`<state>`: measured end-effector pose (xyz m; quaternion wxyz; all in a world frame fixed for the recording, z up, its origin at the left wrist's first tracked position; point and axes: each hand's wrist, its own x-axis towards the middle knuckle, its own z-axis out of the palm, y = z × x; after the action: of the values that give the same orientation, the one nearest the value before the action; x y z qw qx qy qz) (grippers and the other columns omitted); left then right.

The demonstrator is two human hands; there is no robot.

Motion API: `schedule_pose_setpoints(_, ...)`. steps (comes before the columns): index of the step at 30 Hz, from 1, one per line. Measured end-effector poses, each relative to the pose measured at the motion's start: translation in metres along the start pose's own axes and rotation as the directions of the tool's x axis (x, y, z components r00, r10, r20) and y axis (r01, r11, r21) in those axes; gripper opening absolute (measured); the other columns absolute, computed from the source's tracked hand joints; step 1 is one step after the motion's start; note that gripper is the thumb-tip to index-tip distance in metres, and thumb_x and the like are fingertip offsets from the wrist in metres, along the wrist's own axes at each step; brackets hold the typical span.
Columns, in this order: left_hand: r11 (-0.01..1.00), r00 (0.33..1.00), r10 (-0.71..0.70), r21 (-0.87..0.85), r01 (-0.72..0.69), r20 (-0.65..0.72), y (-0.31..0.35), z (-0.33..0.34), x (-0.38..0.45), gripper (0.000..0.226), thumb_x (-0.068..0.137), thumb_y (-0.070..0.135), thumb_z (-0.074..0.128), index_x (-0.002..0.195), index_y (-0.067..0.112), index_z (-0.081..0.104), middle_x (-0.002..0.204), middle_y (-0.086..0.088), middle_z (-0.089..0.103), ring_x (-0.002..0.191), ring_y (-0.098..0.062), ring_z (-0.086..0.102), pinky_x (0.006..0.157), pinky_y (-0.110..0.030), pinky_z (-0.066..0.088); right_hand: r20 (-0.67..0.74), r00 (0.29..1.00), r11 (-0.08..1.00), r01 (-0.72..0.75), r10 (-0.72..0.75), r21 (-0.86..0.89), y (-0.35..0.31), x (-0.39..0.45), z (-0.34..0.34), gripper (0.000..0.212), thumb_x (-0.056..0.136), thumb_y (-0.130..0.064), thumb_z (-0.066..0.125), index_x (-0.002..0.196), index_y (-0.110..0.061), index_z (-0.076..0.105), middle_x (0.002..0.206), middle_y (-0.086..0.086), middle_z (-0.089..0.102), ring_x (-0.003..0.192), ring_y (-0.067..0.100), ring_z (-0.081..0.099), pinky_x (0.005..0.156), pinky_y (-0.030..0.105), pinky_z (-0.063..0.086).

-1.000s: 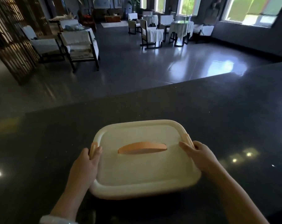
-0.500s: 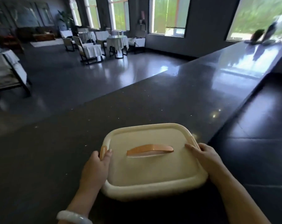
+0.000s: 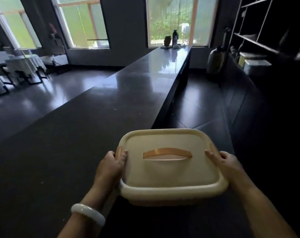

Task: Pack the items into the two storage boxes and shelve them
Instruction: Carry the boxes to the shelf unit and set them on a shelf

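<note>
Swung to the right since a second ago: dining tables now off at far left, dark wall shelving point(image 3: 259, 36) now in sight at right, and the box carried past the end of the long dark polished counter point(image 3: 111, 107), partly over open floor.

Held level at the bottom centre: a cream rectangular plastic storage box point(image 3: 171, 170) with its lid shut and a flat orange carry handle point(image 3: 167, 152) folded down across the middle of the lid. Gripped from both sides. Left hand point(image 3: 111, 167), white bangle point(image 3: 88, 214) on the wrist, curled round the left edge, thumb up by the orange side latch point(image 3: 119, 152). Right hand point(image 3: 226, 164) wrapped round the right edge, thumb lying on the lid rim.

Probably rigid and smooth, so somewhat slippery; weight dependent on contents, which stay hidden. Safest taken under the protruding rim at both short sides, as here, or by the centre handle if the latches hold. Best kept level so nothing shifts inside.

Two pale lidded containers point(image 3: 254, 63) already sitting low on the shelving, apparently the destination.
</note>
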<state>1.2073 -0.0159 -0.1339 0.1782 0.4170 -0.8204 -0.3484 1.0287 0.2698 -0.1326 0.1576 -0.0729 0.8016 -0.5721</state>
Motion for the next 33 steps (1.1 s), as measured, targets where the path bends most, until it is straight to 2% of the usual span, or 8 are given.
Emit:
schedule_pose_setpoints(6,0.994,0.985,0.107,-0.016,-0.106,0.135,0.073,0.095,0.101,0.044,0.093,0.054,0.051,0.092,0.01,0.058,0.09,-0.01,0.065,0.09,-0.032,0.061,0.069,-0.036,0.041,-0.159,0.985,0.998,-0.053,0.06,0.045,0.002,0.095,-0.045,0.033,0.085,-0.035,0.069,0.089,-0.003,0.065,0.083,0.018,0.07,0.076,0.035,0.068,0.063,0.041,0.055)
schedule_pose_setpoints(12,0.984,0.962,0.177,-0.049,-0.17,0.208,0.155,0.176,0.217,0.043,0.092,0.054,0.051,0.09,0.012,0.055,0.089,-0.008,0.065,0.086,-0.03,0.06,0.065,-0.036,0.037,-0.294,0.954,0.997,-0.048,0.064,0.06,-0.018,0.213,-0.072,0.022,0.085,-0.034,0.068,0.08,-0.015,0.059,0.079,0.014,0.07,0.07,0.028,0.068,0.051,0.03,0.051)
schedule_pose_setpoints(15,0.979,0.945,0.205,-0.039,-0.202,0.256,0.198,0.215,0.271,0.042,0.092,0.055,0.05,0.093,0.013,0.055,0.092,-0.008,0.064,0.092,-0.031,0.06,0.071,-0.036,0.04,-0.357,0.929,0.995,-0.082,0.1,0.064,-0.02,0.27,-0.088,0.026,0.085,-0.032,0.069,0.077,-0.009,0.059,0.071,0.013,0.068,0.063,0.028,0.065,0.05,0.029,0.048)
schedule_pose_setpoints(17,0.974,0.932,0.223,-0.023,-0.226,0.287,0.224,0.239,0.3,0.043,0.092,0.055,0.051,0.092,0.013,0.055,0.09,-0.007,0.063,0.09,-0.031,0.06,0.069,-0.035,0.038,-0.387,0.913,0.992,-0.105,0.126,0.076,-0.018,0.305,-0.099,0.03,0.085,-0.031,0.07,0.081,-0.003,0.062,0.07,0.015,0.068,0.06,0.029,0.065,0.047,0.029,0.048)
schedule_pose_setpoints(21,0.971,0.919,0.237,-0.034,-0.238,0.316,0.273,0.299,0.355,0.043,0.091,0.057,0.052,0.088,0.014,0.055,0.084,-0.005,0.064,0.084,-0.028,0.061,0.065,-0.035,0.037,-0.427,0.891,0.986,-0.112,0.154,0.122,-0.014,0.383,-0.129,0.03,0.083,-0.03,0.071,0.081,-0.001,0.062,0.062,0.01,0.068,0.045,0.018,0.063,0.036,0.021,0.043)
schedule_pose_setpoints(27,0.972,0.927,0.231,-0.029,-0.233,0.297,0.351,0.395,0.444,0.042,0.09,0.057,0.052,0.087,0.015,0.055,0.082,-0.003,0.062,0.082,-0.027,0.059,0.064,-0.035,0.036,-0.426,0.897,0.991,-0.082,0.118,0.102,-0.016,0.53,-0.18,0.03,0.083,-0.029,0.072,0.078,-0.001,0.061,0.06,0.008,0.067,0.045,0.015,0.062,0.037,0.021,0.044)
schedule_pose_setpoints(29,0.975,0.928,0.217,-0.017,-0.223,0.303,0.38,0.422,0.472,0.042,0.09,0.058,0.052,0.087,0.015,0.054,0.084,-0.005,0.063,0.082,-0.028,0.059,0.065,-0.035,0.037,-0.424,0.899,0.993,-0.085,0.113,0.085,-0.024,0.579,-0.199,0.028,0.083,-0.032,0.072,0.075,-0.008,0.059,0.065,0.009,0.067,0.053,0.019,0.063,0.041,0.025,0.047)
schedule_pose_setpoints(33,0.976,0.937,0.216,-0.023,-0.218,0.276,0.432,0.468,0.524,0.043,0.092,0.056,0.051,0.094,0.013,0.056,0.087,-0.005,0.062,0.09,-0.031,0.061,0.068,-0.034,0.036,-0.411,0.908,0.997,-0.061,0.077,0.051,-0.043,0.669,-0.231,0.028,0.083,-0.033,0.071,0.069,-0.017,0.052,0.064,0.005,0.064,0.056,0.019,0.061,0.044,0.026,0.049)
